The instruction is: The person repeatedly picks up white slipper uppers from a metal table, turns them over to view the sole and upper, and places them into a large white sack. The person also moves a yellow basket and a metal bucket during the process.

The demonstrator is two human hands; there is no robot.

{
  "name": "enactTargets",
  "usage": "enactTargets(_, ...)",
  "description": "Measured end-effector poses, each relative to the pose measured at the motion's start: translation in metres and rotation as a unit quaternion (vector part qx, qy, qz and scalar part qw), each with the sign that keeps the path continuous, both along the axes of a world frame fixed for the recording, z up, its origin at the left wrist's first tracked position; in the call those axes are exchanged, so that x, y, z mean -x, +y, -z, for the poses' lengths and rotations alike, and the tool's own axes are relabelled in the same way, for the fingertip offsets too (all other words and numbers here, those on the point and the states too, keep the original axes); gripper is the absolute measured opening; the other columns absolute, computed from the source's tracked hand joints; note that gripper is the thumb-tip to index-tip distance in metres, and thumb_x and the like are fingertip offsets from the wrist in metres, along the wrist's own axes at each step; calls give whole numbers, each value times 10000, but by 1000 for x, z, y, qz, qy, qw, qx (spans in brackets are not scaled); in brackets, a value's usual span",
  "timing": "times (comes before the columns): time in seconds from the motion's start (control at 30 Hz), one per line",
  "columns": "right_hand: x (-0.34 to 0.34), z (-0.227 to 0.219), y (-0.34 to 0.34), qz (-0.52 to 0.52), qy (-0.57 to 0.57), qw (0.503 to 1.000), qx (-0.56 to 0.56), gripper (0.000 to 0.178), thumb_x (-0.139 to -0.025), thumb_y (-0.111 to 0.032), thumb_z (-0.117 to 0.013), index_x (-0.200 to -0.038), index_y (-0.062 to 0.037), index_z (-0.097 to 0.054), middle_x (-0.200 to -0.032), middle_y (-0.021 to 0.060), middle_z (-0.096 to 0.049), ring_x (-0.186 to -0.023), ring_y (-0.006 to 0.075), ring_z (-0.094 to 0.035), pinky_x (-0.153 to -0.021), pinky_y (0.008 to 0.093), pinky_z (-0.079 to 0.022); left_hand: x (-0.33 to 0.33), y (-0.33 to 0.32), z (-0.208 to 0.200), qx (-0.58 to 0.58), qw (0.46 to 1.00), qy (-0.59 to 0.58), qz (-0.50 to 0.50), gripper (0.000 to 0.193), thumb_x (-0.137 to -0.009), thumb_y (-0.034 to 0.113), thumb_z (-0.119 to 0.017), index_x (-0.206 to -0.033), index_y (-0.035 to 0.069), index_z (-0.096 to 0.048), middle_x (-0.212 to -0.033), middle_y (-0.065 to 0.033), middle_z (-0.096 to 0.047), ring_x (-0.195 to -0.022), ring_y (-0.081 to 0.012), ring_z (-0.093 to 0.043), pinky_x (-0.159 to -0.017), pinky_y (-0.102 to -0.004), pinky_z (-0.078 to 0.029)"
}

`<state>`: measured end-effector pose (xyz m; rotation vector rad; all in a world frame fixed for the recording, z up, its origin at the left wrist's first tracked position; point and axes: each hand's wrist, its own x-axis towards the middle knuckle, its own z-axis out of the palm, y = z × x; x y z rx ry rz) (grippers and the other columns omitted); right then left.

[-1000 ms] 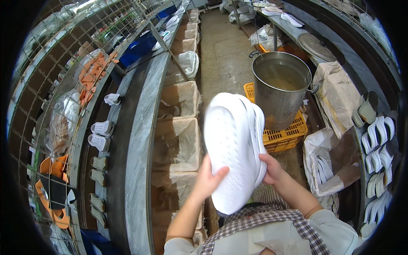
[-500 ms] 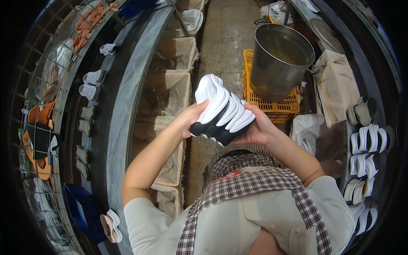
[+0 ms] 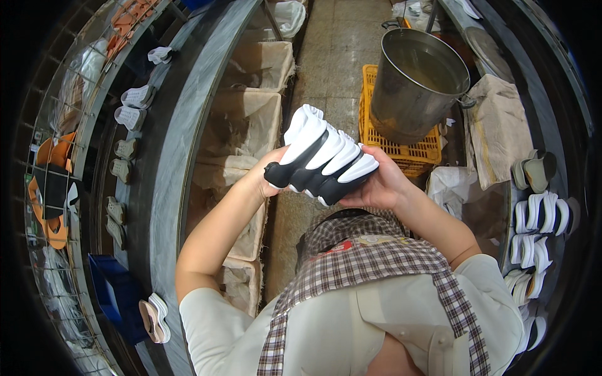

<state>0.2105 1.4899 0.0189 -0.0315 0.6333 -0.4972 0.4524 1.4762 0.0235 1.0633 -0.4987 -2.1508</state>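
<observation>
Between my two hands, in front of my checked apron point(image 3: 376, 263), is a stack of white and black shoe soles point(image 3: 326, 153), nested one against another and tilted. My left hand point(image 3: 271, 172) grips the stack's left end, its fingers mostly hidden behind the soles. At the right end my right hand point(image 3: 385, 182) is wrapped round the soles, thumb on top. White edges face up and black parts show along the lower side.
Cloth-lined bins point(image 3: 251, 119) line the left, beside a long belt point(image 3: 169, 138) carrying pairs of soles point(image 3: 130, 117). Ahead on the right, a large metal pot point(image 3: 420, 88) of liquid stands on a yellow crate point(image 3: 407, 153). More soles point(image 3: 542, 210) sit on the right-hand shelf.
The stack in my hands has turned slightly, so more of its black side shows, and my left hand has shifted a little left. The surroundings have shifted slightly in view.
</observation>
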Motion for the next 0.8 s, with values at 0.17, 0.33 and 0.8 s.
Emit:
enactTargets(0.17,-2,-7,-1,-1,-4,1000,15,597,-889,-500,-398,-1340,-109,-398,-1390,184,-340,-1236,354,-382,-987,582,-313,-7,0,6,3,999,3,-37,329,-936,216,-475,-1155,-23,-531,-990,-109,-639,-801,-173,-659,-605,-255,-562)
enactTargets(0.33,-4,-10,-2,-6,-7,1000,27,590,-892,-496,-396,-1340,-111,-398,-1392,183,-339,-1229,347,-391,-971,577,-335,-10,3,2,16,999,-10,-44,320,-929,229,-499,-1127,-17,-550,-975,-98,-640,-789,-159,-655,-586,-252,-554)
enactTargets(0.8,-13,-17,-1,-2,-18,1000,18,564,-903,-499,-368,-1327,-131,-427,-1369,154,-399,-1213,337,-421,-963,575,-332,-14,8,-8,49,997,40,-41,358,-944,213,-470,-1194,-39,-510,-1132,-124,-590,-962,-179,-614,-800,-297,-522)
